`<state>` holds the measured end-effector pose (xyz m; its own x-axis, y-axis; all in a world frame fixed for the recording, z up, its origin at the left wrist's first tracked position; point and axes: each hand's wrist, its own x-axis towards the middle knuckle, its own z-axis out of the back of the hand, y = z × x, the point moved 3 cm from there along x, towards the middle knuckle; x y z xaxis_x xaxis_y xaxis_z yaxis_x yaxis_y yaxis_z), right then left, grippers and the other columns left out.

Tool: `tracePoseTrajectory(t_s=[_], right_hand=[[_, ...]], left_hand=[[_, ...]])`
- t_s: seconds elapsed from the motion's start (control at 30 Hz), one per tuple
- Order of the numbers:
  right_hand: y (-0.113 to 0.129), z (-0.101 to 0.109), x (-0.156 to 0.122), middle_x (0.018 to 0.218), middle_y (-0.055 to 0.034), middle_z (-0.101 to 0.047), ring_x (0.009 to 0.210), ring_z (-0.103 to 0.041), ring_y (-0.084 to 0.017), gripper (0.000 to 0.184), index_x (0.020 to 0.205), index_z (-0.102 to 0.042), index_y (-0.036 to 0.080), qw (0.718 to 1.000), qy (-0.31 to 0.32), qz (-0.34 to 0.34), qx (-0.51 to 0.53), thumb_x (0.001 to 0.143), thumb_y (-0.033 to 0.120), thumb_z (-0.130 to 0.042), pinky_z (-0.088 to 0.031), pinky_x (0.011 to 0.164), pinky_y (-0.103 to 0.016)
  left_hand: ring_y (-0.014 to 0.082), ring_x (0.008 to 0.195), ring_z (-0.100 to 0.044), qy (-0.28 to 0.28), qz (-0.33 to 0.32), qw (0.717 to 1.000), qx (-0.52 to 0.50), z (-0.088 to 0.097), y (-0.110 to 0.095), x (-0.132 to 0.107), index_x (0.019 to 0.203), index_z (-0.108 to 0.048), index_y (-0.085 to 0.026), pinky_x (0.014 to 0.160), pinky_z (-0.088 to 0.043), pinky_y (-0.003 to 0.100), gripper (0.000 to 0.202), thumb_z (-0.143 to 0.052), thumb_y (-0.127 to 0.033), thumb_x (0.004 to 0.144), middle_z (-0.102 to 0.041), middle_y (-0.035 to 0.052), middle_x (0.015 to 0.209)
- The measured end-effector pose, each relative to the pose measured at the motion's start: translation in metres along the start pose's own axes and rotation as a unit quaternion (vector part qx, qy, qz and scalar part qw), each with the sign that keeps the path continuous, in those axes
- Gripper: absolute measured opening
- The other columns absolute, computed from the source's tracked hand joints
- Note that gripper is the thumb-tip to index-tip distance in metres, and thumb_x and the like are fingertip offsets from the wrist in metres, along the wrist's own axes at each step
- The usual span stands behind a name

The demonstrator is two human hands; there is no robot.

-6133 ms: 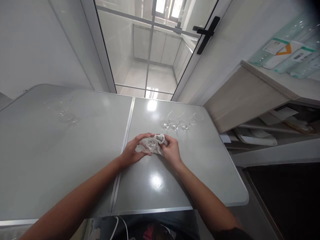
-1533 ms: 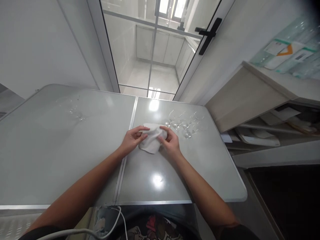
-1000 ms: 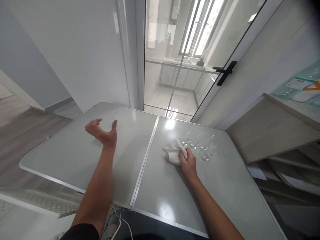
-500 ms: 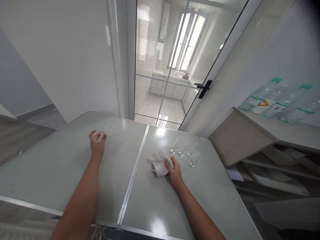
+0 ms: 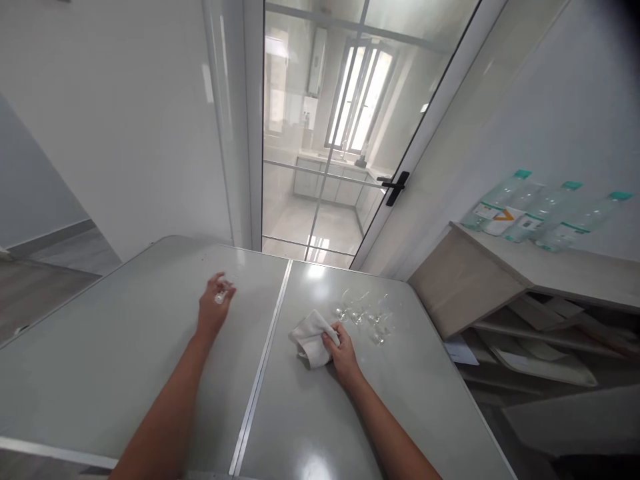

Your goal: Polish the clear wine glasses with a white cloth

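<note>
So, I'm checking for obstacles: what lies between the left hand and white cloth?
The head view shows grey tabletop, crossed by a metal strip, between the left hand and white cloth.

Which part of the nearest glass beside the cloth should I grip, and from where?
Probably low on the nearest glass, just above its bright base, coming from the near right: other glasses crowd its far side; the right hand, holding the cloth, is to its left. Its upper outline is faint.

Blurred glass (image 5: 220,298) in left grip (image 5: 212,311)
</note>
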<state>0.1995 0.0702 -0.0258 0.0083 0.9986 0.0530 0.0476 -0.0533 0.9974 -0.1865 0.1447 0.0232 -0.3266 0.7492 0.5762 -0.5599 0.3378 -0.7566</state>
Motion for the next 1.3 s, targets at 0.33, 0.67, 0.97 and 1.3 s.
tracePoseTrajectory(t_s=[0.33,0.67,0.97,1.3], right_hand=[[0.044,0.011,-0.017,0.077,0.0026,-0.055,0.073,-0.05,-0.017,0.028,0.083,-0.055,0.023,0.968,-0.22,0.062,-0.105,0.091,0.047,-0.068,-0.041,0.066,-0.026],[0.047,0.01,-0.082,0.091,0.0004,-0.061,0.082,-0.056,-0.018,0.017,0.103,-0.058,0.025,0.992,0.033,-0.014,-0.12,0.099,0.04,-0.061,-0.045,0.078,-0.029],[0.066,0.009,-0.096,0.147,-0.0018,-0.061,0.118,-0.064,-0.025,0.092,0.161,-0.037,0.041,0.972,0.042,-0.175,0.153,0.08,0.022,-0.077,-0.047,0.098,-0.035],[0.047,-0.013,-0.101,0.114,-0.0074,-0.072,0.095,-0.071,-0.028,0.051,0.13,-0.062,0.03,0.912,-0.058,-0.243,0.324,0.08,0.03,-0.074,-0.057,0.082,-0.046]], left_hand=[[0.0113,0.062,-0.067,0.25,-0.286,0.924,0.047,-0.085,-0.104,-0.084,0.139,-0.064,-0.029,0.063,-0.048,0.022,0.048,-0.068,-0.05,0.096,-0.075,-0.0011,0.083],[0.0142,0.063,-0.067,0.358,-0.407,0.84,-0.012,-0.091,-0.12,-0.113,0.14,-0.063,-0.024,0.059,-0.044,0.024,0.052,-0.064,-0.054,0.098,-0.075,0.0024,0.081],[0.0128,0.059,-0.063,0.373,-0.454,0.807,-0.059,-0.092,-0.137,-0.123,0.136,-0.065,-0.022,0.057,-0.04,0.026,0.056,-0.064,-0.06,0.095,-0.071,0.0009,0.075],[0.0158,0.067,-0.064,0.351,-0.483,0.8,-0.052,-0.089,-0.136,-0.112,0.131,-0.064,-0.016,0.076,-0.051,0.033,0.048,-0.062,-0.052,0.1,-0.071,0.0032,0.078]])
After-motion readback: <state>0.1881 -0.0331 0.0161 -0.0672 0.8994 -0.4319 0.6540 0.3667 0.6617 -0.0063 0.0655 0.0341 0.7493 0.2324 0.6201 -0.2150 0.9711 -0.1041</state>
